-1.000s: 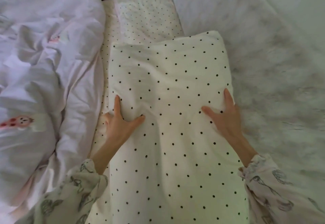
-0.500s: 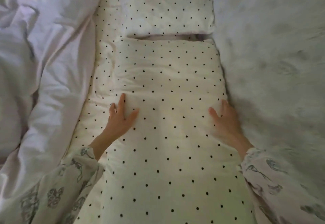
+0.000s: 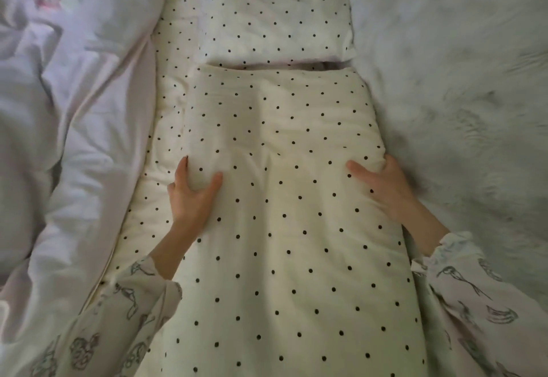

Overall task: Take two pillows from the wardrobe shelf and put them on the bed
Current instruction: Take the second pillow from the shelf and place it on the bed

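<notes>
Nearest the camera, two patterned sleeves (image 3: 112, 317) are reaching fwd over the bed. Between them the near pillow (image 3: 281, 228), cream w/ black dots, is lying lengthwise on the dotted sheet (image 3: 166, 127).

L hand (image 3: 189, 196) is gripping the pillow's left edge: thumb on top, index finger curling round the side, soft fabric bulging between them. R hand (image 3: 382, 187) is clasping the right edge the same way, thumb across the top, fingers wrapping the side; it's a bit blurred, so exact finger lay is unclear. Both hands are holding the pillow, neither is spread flat.

Handling, as a guess: pillow is looking light, soft and floppy, denting wherever it's pinched, not slippery, nothing fragile. A two-sided hold at mid-length, as here, is prob. the best grip; held by one end it would likely sag & fold.

Further on, the far pillow (image 3: 275, 12), same print, is lying just beyond the near one's top edge, a thin dark gap between them. A crumpled pale duvet (image 3: 68, 95) is lying to the left, a fluffy white blanket (image 3: 459, 80) to the right.

Both pillows seem to be on the bed; task is looking nearly done, only letting go left.
</notes>
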Action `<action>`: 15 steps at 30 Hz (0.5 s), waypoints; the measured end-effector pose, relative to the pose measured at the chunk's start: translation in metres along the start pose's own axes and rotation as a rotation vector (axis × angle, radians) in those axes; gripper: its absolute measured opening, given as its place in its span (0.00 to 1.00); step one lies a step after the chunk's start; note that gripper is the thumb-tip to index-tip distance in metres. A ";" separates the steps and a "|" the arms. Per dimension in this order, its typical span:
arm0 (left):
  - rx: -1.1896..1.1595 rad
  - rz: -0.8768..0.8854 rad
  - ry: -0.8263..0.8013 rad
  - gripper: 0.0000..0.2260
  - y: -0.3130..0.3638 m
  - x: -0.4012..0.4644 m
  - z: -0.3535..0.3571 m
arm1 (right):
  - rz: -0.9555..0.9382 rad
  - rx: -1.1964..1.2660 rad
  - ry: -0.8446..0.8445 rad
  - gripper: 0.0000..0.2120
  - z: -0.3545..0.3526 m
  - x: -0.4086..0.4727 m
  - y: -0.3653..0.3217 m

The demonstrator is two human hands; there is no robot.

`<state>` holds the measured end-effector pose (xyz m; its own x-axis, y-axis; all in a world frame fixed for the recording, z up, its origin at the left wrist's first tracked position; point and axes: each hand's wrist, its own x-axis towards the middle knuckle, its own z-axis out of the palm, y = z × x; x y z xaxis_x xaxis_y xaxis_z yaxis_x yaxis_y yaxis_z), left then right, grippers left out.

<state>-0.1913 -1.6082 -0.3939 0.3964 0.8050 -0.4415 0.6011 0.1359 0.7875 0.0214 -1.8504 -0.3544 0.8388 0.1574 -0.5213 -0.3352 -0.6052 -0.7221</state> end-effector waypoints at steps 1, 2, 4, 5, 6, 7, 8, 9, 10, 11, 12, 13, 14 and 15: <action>-0.035 0.019 0.019 0.38 0.002 0.001 -0.003 | -0.024 0.016 0.038 0.36 0.000 -0.003 -0.006; -0.070 0.034 0.029 0.38 0.003 0.001 -0.006 | -0.051 0.020 0.077 0.35 0.000 -0.006 -0.011; -0.104 0.072 0.040 0.38 0.002 0.001 -0.009 | -0.109 0.019 0.127 0.36 -0.001 -0.010 -0.019; -0.090 0.084 0.039 0.38 0.001 0.002 -0.009 | -0.135 0.020 0.142 0.36 -0.002 -0.010 -0.022; -0.046 0.074 0.019 0.38 0.000 0.004 -0.009 | -0.159 0.013 0.159 0.37 -0.003 -0.010 -0.023; 0.039 0.050 -0.036 0.37 0.000 0.008 -0.008 | -0.176 -0.015 0.181 0.37 -0.004 -0.008 -0.021; 0.148 0.009 -0.120 0.36 0.000 0.013 -0.007 | -0.187 -0.066 0.207 0.36 -0.004 -0.006 -0.016; 0.267 -0.032 -0.217 0.36 0.000 0.017 -0.007 | -0.181 -0.137 0.231 0.34 -0.004 -0.004 -0.009; 0.391 -0.047 -0.304 0.37 0.000 0.021 -0.006 | -0.158 -0.208 0.238 0.33 -0.004 -0.004 0.001; 0.507 -0.041 -0.359 0.37 0.000 0.022 -0.004 | -0.123 -0.268 0.215 0.33 -0.003 -0.005 0.013; 0.592 -0.026 -0.382 0.37 0.000 0.019 -0.003 | -0.079 -0.317 0.171 0.33 -0.001 -0.010 0.026; 0.606 -0.023 -0.386 0.36 -0.002 0.013 -0.002 | -0.035 -0.367 0.128 0.34 0.000 -0.017 0.040; 0.565 -0.029 -0.386 0.36 -0.007 0.004 -0.001 | -0.003 -0.413 0.105 0.35 0.001 -0.025 0.052; 0.506 -0.038 -0.374 0.37 -0.014 -0.007 -0.001 | 0.013 -0.436 0.105 0.36 0.000 -0.034 0.063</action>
<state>-0.2034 -1.6150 -0.4010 0.5293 0.5361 -0.6576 0.8370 -0.2033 0.5080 -0.0285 -1.8945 -0.3822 0.8822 0.0806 -0.4638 -0.1530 -0.8827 -0.4444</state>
